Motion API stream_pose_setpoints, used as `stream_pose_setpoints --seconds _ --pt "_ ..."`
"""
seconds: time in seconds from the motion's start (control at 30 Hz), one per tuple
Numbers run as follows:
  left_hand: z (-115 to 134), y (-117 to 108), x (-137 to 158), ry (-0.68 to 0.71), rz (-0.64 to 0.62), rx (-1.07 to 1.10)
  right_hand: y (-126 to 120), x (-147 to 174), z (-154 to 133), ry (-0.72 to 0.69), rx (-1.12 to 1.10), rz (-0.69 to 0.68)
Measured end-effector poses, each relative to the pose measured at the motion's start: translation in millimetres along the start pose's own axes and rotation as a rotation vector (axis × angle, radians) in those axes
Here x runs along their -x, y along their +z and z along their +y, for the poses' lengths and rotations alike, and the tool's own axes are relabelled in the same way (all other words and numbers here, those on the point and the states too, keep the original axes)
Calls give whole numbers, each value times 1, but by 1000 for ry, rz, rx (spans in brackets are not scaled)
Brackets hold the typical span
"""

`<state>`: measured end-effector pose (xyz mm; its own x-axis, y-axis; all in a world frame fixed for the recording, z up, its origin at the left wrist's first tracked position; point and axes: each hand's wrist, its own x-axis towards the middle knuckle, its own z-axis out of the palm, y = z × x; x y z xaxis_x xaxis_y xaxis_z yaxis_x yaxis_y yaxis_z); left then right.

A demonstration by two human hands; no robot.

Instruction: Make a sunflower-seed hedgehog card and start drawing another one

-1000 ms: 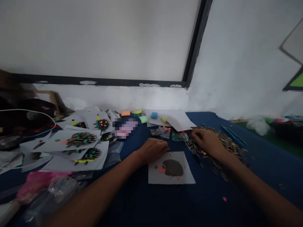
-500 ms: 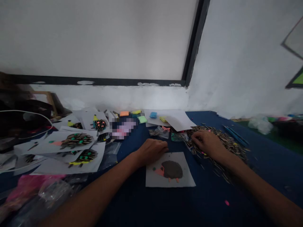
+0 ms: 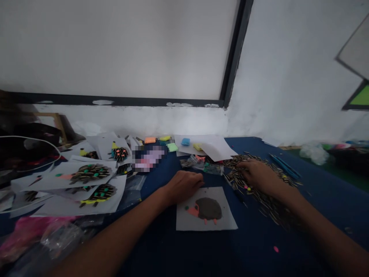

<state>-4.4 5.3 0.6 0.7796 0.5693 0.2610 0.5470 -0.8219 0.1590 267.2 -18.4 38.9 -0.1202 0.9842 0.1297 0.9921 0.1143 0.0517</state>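
A white sheet [image 3: 186, 224] lies in front of me with a clay hedgehog [image 3: 210, 209] on it, dark-bodied with a pink face and feet. My left hand [image 3: 184, 186] rests at the sheet's upper left edge, fingers curled together; whatever is in them, if anything, is hidden. On the right, my right hand [image 3: 258, 176] is down in a loose pile of striped sunflower seeds [image 3: 266, 204]. Its fingers are bent and drawn together over the seeds, and their tips are too dim to show what they grip. A dark pen-like tool [image 3: 236, 192] lies between pile and sheet.
Sheets with seed-covered hedgehogs [image 3: 90, 173] overlap at the left. Plastic bags [image 3: 57, 236] lie nearer me. Clay packets [image 3: 172, 147] and papers [image 3: 216, 148] line the back by the wall. Blue tweezers [image 3: 285, 166] lie beyond the seeds; a pink bit [image 3: 276, 249] sits at front right.
My right hand has shifted slightly right and away over the seed pile, uncovering small yellow and pink bits. My left hand stays at the sheet's edge. The view has moved slightly.
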Motion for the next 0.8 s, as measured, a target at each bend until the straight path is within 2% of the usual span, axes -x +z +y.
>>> stream_pose_setpoints --seconds 0.2,0.47,0.8 --pt "1 0 0 -5 -7 -1 0 5 -13 -64 -59 -102" --pt "1 -1 0 -7 -6 -7 -12 5 -8 -24 -92 -89" --pt "1 -1 0 -8 -3 5 -1 5 -20 -159 -143 -104"
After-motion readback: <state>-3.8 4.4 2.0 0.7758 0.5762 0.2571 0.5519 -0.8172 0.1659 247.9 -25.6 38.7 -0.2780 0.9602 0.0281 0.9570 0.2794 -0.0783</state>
